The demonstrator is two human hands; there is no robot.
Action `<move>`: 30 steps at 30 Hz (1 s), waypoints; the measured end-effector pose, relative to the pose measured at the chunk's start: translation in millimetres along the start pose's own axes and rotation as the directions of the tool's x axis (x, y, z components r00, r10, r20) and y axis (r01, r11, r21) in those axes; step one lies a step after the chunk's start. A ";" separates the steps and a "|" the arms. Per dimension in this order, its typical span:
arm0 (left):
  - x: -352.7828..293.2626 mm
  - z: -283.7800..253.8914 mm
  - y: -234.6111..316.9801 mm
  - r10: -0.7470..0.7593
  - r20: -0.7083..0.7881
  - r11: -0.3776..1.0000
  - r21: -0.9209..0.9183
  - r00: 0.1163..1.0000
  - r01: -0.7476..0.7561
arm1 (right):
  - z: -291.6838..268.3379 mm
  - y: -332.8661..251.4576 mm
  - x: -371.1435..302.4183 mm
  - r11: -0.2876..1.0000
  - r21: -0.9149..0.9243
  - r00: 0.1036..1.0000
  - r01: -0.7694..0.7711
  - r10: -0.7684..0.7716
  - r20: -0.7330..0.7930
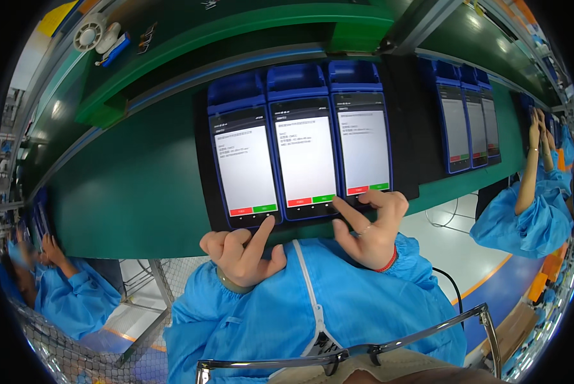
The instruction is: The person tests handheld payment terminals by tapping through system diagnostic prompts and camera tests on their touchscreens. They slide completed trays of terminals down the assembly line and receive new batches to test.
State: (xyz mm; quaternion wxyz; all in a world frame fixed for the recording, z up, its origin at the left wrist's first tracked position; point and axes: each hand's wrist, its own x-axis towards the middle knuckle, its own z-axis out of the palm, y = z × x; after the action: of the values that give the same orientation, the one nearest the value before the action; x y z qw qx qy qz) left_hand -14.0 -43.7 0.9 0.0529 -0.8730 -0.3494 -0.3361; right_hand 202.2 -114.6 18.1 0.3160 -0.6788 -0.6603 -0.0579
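Note:
Three blue handheld terminals with touchscreens lie side by side on a black mat: the left terminal [245, 166], the middle terminal [306, 160] and the right terminal [365, 150]. Each lit white screen has a red and a green button along its bottom. My left hand [241, 256] is empty, its index finger stretched to the lower right corner of the left terminal and the other fingers bent. My right hand [375, 233], also empty, points its index finger at the green button of the middle terminal. Whether either fingertip touches is hard to tell.
The black mat [407, 128] lies on a green bench [127, 179]. Several similar terminals [456, 128] stand farther right. A raised green shelf [235, 48] holds a small white fan [90, 33]. Co-workers in blue sleeves sit at left [76, 297] and right [523, 217].

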 end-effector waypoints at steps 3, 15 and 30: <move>-1.7 0.4 -0.9 0.009 -0.004 1.000 -0.006 1.000 -0.009 | -11.5 18.0 -13.8 0.994 -0.039 0.991 -0.105 0.102 -0.082; 4.9 -8.4 -13.5 -0.071 0.010 0.997 0.024 0.997 0.071 | -19.3 44.7 -15.1 0.970 -0.042 0.949 -0.239 0.224 -0.222; -38.6 -79.9 -275.4 -0.631 -0.264 0.573 0.475 0.729 0.668 | -3.5 76.0 -14.4 0.943 0.136 0.894 -0.305 0.332 -0.301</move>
State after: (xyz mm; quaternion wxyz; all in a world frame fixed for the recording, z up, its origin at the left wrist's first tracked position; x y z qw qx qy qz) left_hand -256.2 114.6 -1.0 0.1808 -0.6197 -0.7226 -0.2474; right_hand 272.6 -123.3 -13.1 0.4526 -0.7452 -0.4820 -0.0866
